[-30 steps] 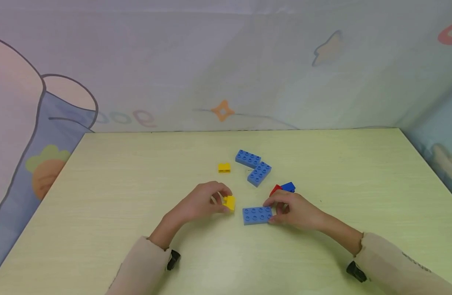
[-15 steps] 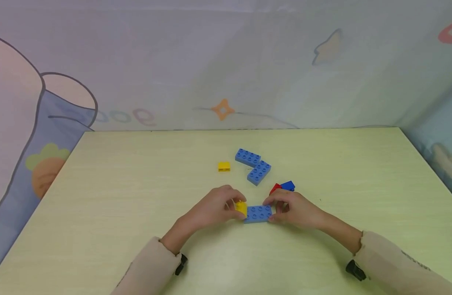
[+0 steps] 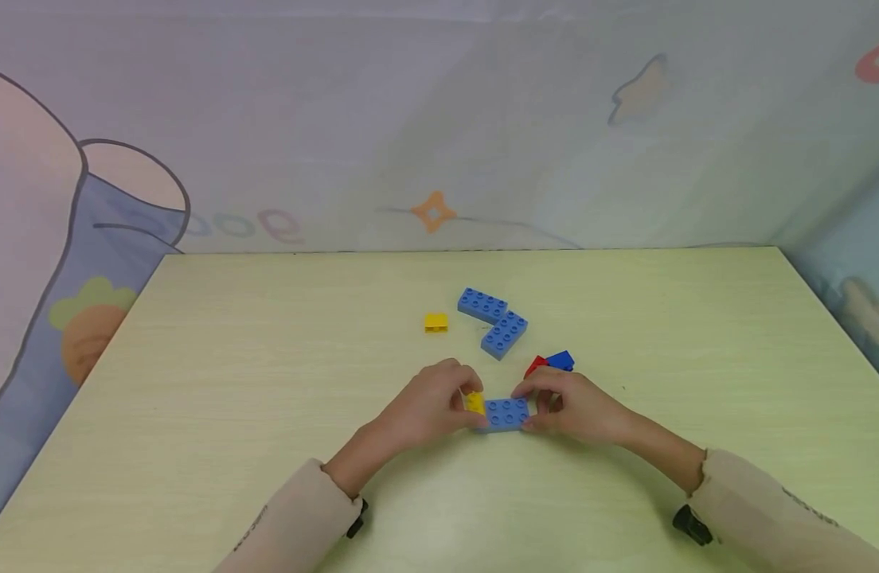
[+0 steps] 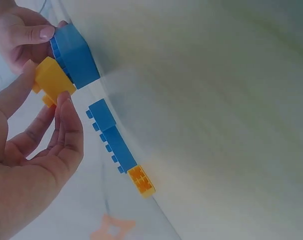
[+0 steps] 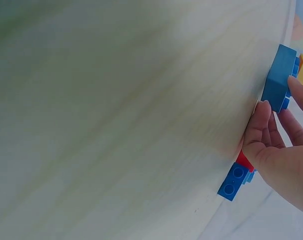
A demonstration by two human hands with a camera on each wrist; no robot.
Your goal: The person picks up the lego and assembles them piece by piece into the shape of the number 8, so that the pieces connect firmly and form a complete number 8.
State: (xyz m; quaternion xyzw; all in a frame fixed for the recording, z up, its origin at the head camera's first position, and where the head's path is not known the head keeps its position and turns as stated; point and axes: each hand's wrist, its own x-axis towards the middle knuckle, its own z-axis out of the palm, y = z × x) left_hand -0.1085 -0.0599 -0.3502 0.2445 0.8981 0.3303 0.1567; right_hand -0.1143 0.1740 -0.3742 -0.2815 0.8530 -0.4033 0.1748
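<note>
My left hand (image 3: 435,406) pinches a small yellow brick (image 4: 53,81) between thumb and fingers. That brick sits over the left end of a long light-blue brick (image 3: 507,414), studs up; whether it is pressed fully down I cannot tell. With thumb and fingers, my right hand (image 3: 579,407) grips the right end of the light-blue brick, which lies flat on the table. Just behind the right hand are a red brick (image 3: 535,365) and a dark-blue brick (image 3: 560,361), the red one partly hidden by the fingers.
Farther back on the table (image 3: 267,342) lie two more light-blue bricks (image 3: 482,305), end to end at an angle. Left of them a yellow brick (image 3: 435,322) rests on its side. A printed cloth (image 3: 325,119) hangs behind the table's back edge.
My left hand has moved right with the yellow brick, from beside the light-blue brick to over its left end. The right hand keeps its grip in the same place.
</note>
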